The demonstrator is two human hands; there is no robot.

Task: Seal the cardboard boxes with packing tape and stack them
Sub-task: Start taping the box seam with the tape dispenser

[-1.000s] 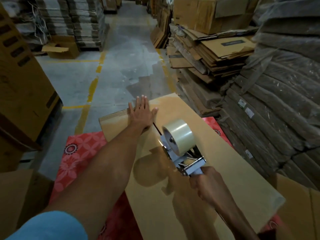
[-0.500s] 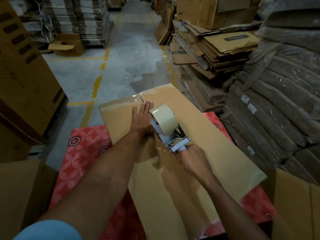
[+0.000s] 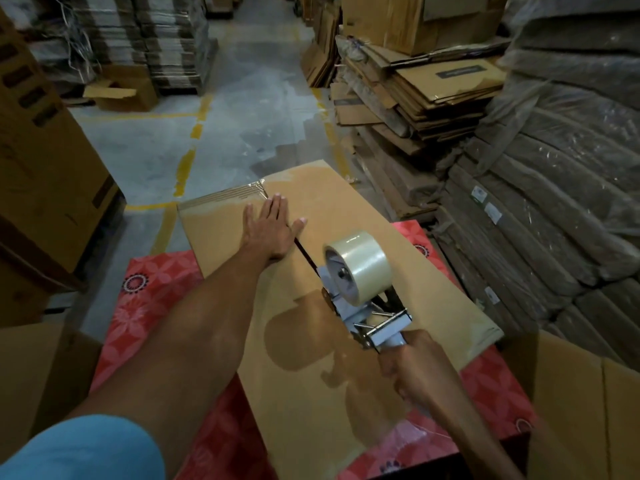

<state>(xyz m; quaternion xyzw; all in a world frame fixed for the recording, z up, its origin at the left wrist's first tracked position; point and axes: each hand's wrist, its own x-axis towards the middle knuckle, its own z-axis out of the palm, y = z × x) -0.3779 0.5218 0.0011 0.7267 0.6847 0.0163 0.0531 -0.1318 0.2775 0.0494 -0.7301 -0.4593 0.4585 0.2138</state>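
One long cardboard box (image 3: 349, 206) lies flat on one red flower-patterned cloth (image 3: 149, 299), its far end reaching past the cloth over the concrete floor. Two bare hands work on it. The left hand (image 3: 268, 230) rests palm down near the far end with all five fingers straight and spread, pressing the top beside the dark centre seam (image 3: 304, 249). The right hand (image 3: 412, 362) has its fingers curled tight round the handle of one tape dispenser (image 3: 372, 315), which sits on the seam towards the near end and carries one roll of clear tape (image 3: 360, 265). One blue sleeve (image 3: 86, 448) shows at the lower left. One open carton (image 3: 121, 93) stands on the floor far left, near the yellow floor lines (image 3: 183, 171). To the right rise a pile of flattened cartons (image 3: 433, 88) and plastic-wrapped bundles (image 3: 554, 209); their number cannot be counted.
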